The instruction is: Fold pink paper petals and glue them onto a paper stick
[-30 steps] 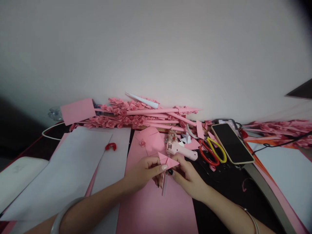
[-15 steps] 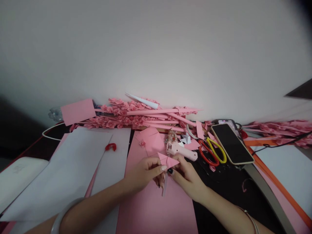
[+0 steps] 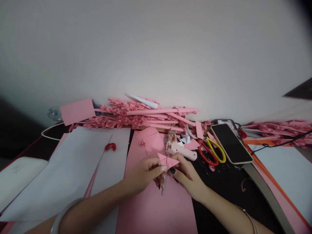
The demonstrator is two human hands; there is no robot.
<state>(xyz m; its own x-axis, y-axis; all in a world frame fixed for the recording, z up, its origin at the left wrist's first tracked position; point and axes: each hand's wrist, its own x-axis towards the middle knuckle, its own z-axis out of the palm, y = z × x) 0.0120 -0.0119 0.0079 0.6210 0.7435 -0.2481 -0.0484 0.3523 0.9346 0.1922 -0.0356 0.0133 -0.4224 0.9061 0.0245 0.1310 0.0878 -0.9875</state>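
Observation:
Between my hands is a small folded piece of pink paper (image 3: 167,161), creased into pointed flaps. My left hand (image 3: 148,171) pinches its left side between thumb and fingers. On the other side, my right hand (image 3: 186,175) grips the paper's right flap, thumb pressed near the centre. A pale pink glue gun (image 3: 181,151) lies just beyond my hands, and a glue stick (image 3: 164,187) shows below them. Under everything spreads a large pink sheet (image 3: 158,214). A small pink paper flower (image 3: 141,143) rests on a pink sheet behind my left hand.
Several pink paper flower stems (image 3: 151,112) are piled along the wall. Scissors with red and yellow handles (image 3: 215,151) and a phone (image 3: 232,143) sit to the right. White sheets (image 3: 60,165) cover the left, with a red curved object (image 3: 110,147) on them.
My hands stay almost in place. My right thumb has shifted slightly to the right along the folded paper, and the paper's front flap looks a little more spread.

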